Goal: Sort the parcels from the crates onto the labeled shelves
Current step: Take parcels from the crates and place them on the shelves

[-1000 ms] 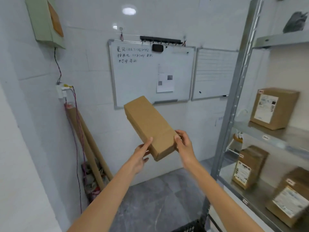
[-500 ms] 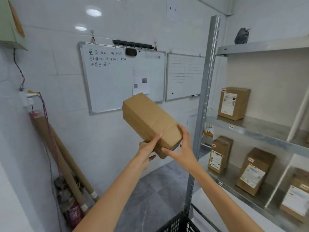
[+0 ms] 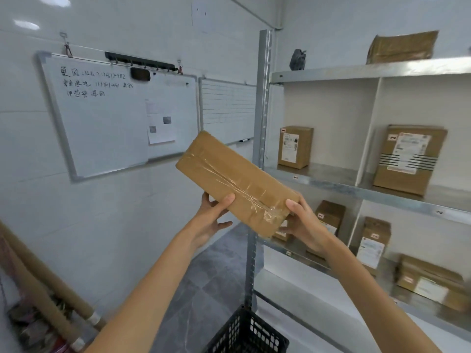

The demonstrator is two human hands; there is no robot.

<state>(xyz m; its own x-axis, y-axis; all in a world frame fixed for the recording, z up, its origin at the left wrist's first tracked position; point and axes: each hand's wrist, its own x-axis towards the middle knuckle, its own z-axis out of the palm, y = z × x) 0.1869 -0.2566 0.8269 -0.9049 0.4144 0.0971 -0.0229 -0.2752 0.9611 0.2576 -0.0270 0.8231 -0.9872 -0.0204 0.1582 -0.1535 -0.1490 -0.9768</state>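
Note:
A long brown cardboard parcel (image 3: pixel 229 177) with clear tape along its top seam is held up at chest height, tilted with its far end toward the whiteboard. My left hand (image 3: pixel 212 220) grips its left long edge, thumb on top. My right hand (image 3: pixel 304 225) holds its near right corner, thumb on the taped end. The metal shelf unit (image 3: pixel 356 189) stands to the right, with small labels on its front edges. A black plastic crate (image 3: pixel 244 335) shows at the bottom; its inside is hidden.
Several labeled brown boxes stand on the shelves, among them one (image 3: pixel 294 146) and a larger one (image 3: pixel 407 159) on the middle level. A whiteboard (image 3: pixel 114 115) hangs on the tiled wall. Cardboard tubes (image 3: pixel 43 284) lean in the left corner. Grey floor (image 3: pixel 204 281) lies between.
My view has swung right, bringing more of the shelves into sight. The parcel has been turned in my hands, so its taped seam now faces up.

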